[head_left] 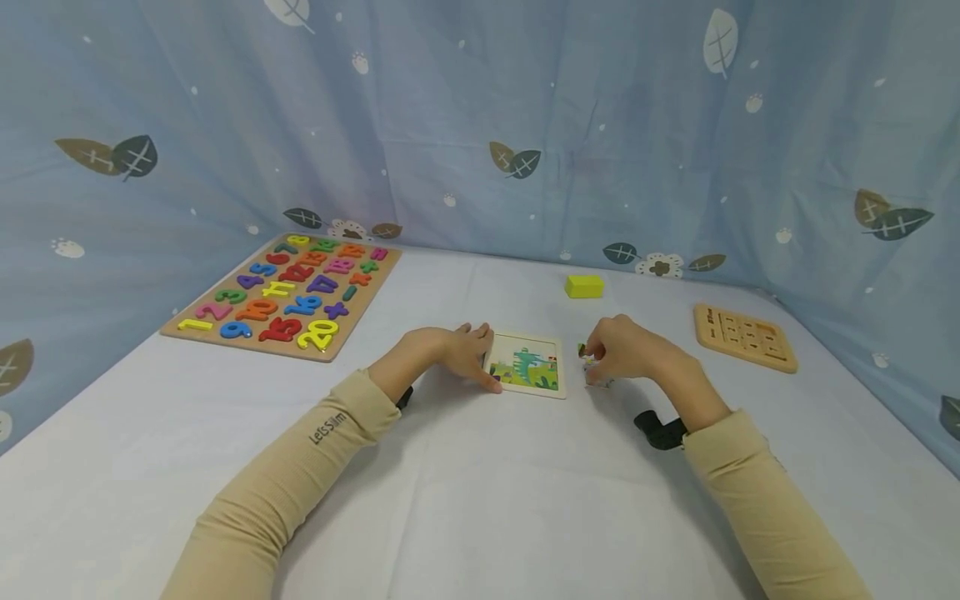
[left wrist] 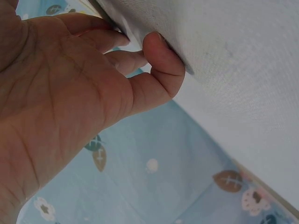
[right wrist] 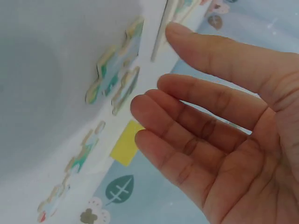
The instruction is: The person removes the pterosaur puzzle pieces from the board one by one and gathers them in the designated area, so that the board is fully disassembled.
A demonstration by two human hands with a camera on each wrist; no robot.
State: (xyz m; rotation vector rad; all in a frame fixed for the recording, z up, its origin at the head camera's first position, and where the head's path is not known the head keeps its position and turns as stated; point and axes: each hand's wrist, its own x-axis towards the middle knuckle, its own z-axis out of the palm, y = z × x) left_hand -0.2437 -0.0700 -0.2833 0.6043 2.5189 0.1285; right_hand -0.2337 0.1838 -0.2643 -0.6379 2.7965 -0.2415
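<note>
A small picture puzzle board [head_left: 525, 377] with a pale frame and a green-blue animal lies at mid-table. My left hand [head_left: 467, 354] rests at its left side, thumb at the near corner and fingers spread by the far corner. In the left wrist view the thumb [left wrist: 163, 65] is bent and the board's contact is mostly hidden. To the board's right, my right hand [head_left: 628, 350] hovers over loose puzzle pieces [head_left: 582, 350]. The right wrist view shows its fingers relaxed and apart, holding nothing, beside several flat pieces [right wrist: 117, 60] on the table.
A wooden number board [head_left: 247, 333] with colourful numerals lies at the back left. Behind the puzzle stands a yellow block [head_left: 584, 287]. A wooden tray with numbered slots [head_left: 745, 337] lies on the right. A blue patterned curtain [head_left: 450, 108] hangs behind the white table.
</note>
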